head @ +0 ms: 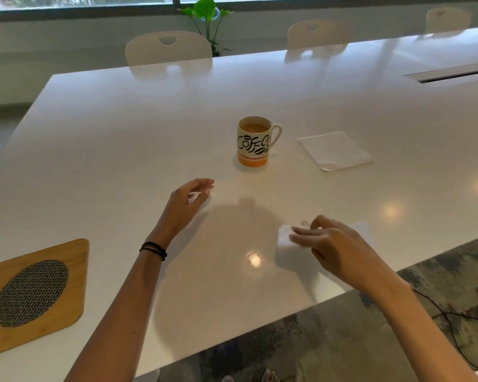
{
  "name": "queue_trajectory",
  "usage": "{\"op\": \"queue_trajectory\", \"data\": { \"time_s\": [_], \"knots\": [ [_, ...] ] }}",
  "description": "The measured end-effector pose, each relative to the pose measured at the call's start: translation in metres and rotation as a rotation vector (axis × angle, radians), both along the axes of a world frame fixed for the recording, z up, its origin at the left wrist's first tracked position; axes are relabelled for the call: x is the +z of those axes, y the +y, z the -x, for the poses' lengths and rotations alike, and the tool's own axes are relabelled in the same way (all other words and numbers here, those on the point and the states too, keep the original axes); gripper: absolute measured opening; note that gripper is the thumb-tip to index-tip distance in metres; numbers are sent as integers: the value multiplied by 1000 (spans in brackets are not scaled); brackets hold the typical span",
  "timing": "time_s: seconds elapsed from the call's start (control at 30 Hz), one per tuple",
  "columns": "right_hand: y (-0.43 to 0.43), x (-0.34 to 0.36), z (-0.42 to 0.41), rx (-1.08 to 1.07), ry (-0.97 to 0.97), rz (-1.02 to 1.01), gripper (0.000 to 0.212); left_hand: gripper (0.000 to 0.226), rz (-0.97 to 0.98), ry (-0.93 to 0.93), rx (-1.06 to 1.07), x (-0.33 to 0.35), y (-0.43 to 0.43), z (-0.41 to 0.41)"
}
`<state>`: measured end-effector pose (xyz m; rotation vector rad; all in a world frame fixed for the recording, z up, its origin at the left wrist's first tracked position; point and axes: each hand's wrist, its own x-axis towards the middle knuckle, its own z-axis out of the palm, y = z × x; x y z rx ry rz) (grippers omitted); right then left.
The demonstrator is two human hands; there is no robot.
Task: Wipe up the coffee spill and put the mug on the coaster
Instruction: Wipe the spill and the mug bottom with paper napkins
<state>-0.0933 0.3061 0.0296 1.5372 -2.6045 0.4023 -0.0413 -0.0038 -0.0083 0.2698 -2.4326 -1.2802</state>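
A cream mug [255,142] with "Coffee" lettering and an orange base stands upright mid-table, holding light brown coffee. The wooden coaster [75,271] with a woven oval inset lies at the near left, far from the mug. My right hand [334,249] rests near the table's front edge, its fingers gripping a white tissue [284,238] that lies flat on the surface. My left hand [188,202] hovers below and left of the mug, fingers loosely curled and apart, holding nothing. I cannot make out any brown spill on the glossy top.
A folded white napkin [334,151] lies right of the mug. The white table [122,133] ends close to my right forearm. Several chairs [167,48] stand along the far side. A cable slot [452,74] is at the far right, with a plant [207,12] by the window.
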Motion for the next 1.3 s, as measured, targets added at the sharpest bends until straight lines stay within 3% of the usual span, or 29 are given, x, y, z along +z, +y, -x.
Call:
{"op": "queue_trajectory", "data": {
  "time_s": [0.23, 0.4, 0.53, 0.63, 0.8, 1.0, 1.17, 1.3],
  "knots": [
    [10, -20, -20, -68, -34, -119, 39, 22, 44, -29, 85, -5, -16, -6],
    [15, -27, -51, -120, 79, -140, 61, 24, 98, -57, 122, -8, -28, -8],
    [12, -36, -81, -122, 131, -64, 65, 25, 90, -82, 133, -7, -31, -9],
    [2, -37, -104, -47, 111, -36, 62, 26, 89, -87, 128, -5, -31, -9],
    [-22, -37, -142, 174, 28, -151, 58, 27, 76, -92, 136, -4, -31, -10],
    [-35, -2, -139, 345, -55, -83, 31, 26, 28, -93, 162, -4, -40, -16],
    [-35, 23, -83, 56, -8, 285, 35, 26, -7, -92, 229, -4, -53, -21],
    [-60, 16, -35, -115, -38, 111, 36, 25, -19, -101, 237, -5, -52, -21]
  ]
}}
